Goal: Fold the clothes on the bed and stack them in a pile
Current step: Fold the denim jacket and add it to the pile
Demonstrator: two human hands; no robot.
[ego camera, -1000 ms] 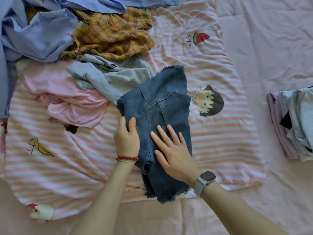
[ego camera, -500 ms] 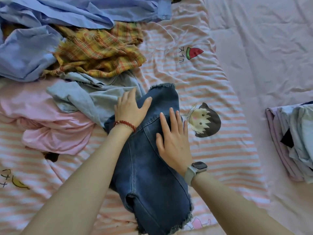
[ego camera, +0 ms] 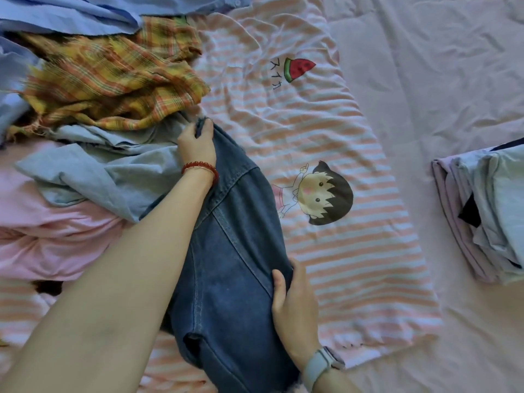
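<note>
The near end of the dark denim shorts point(ego camera: 235, 268) is cut off by the frame edge, and the left forearm hides their left side. Their long axis runs near to far, tilting slightly left, on the striped cartoon-print cloth point(ego camera: 354, 265). The left hand point(ego camera: 195, 144) pinches the far hem; the right hand point(ego camera: 295, 310) grips the right edge, fingers tucked beneath.

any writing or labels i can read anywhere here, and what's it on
"スイカ": printed top to bottom in black beside the watermelon picture on the striped sheet.
Nothing else is readable: no label or writing shows on the denim shorts, the folded pile or the watch.
</note>
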